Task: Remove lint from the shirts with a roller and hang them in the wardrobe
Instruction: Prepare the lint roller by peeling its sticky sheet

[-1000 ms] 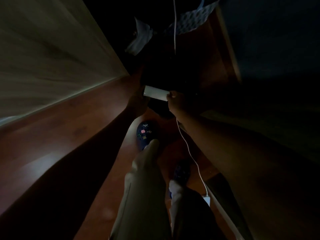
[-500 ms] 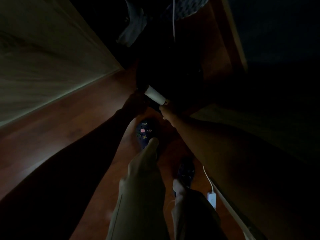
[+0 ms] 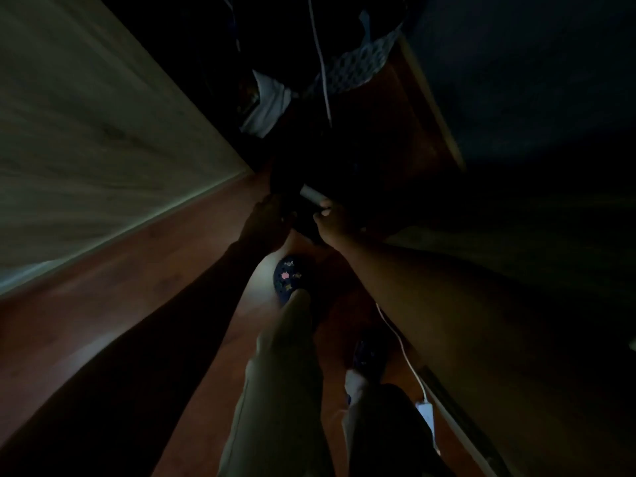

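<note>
Dim reddish-brown wooden floor (image 3: 120,270) fills a very dark view. Between the hands, a white cylindrical lint roller (image 3: 310,194) lies against a shapeless black garment (image 3: 344,160) that is barely visible. The right hand (image 3: 334,222) curls around the roller's near end. The left hand (image 3: 266,220) is in shadow, so its grip cannot be told. Left of it stands a pale wood-grain panel (image 3: 86,132).

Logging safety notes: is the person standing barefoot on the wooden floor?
No, a dark blue clog with small charms covers the forward foot on the reddish floor.
</note>
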Action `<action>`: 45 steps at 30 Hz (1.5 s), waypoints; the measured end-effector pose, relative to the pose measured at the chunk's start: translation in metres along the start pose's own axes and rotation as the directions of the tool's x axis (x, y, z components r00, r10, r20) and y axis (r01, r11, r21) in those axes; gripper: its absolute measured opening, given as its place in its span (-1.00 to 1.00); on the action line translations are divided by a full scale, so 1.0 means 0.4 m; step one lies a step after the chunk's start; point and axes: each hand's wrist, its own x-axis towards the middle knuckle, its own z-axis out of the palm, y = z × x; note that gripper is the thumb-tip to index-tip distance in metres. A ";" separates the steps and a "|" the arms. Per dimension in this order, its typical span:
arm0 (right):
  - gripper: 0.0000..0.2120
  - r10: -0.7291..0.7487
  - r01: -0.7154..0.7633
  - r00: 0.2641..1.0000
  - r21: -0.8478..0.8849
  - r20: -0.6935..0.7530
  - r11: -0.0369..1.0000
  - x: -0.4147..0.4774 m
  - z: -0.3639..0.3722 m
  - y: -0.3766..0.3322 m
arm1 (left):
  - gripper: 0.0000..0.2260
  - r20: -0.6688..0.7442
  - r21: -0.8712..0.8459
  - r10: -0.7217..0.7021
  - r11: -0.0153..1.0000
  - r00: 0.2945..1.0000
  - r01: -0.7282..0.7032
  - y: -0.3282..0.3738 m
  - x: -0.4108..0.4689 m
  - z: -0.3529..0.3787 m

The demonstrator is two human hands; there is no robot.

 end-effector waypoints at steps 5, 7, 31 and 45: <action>-0.66 -0.121 0.128 0.987 0.069 -0.101 0.989 -0.207 -0.190 -0.114 | -0.51 -0.156 -0.013 0.119 0.992 0.981 -0.122 0.190 -0.172 -0.110; -0.69 -0.163 0.182 0.975 0.124 -0.151 0.975 -0.310 -0.276 -0.153 | -0.51 -0.195 -0.011 0.152 0.988 0.969 -0.157 0.289 -0.254 -0.144; -0.73 -0.086 0.202 0.714 0.088 -0.695 0.975 -0.986 -1.041 0.443 | -0.58 0.185 0.347 0.717 0.592 0.672 -0.728 1.226 -0.685 0.270; -0.62 -0.141 0.228 0.699 0.031 -0.701 0.973 -0.936 -1.019 0.534 | -0.37 0.240 0.594 0.704 0.439 0.669 -0.675 1.245 -0.653 0.312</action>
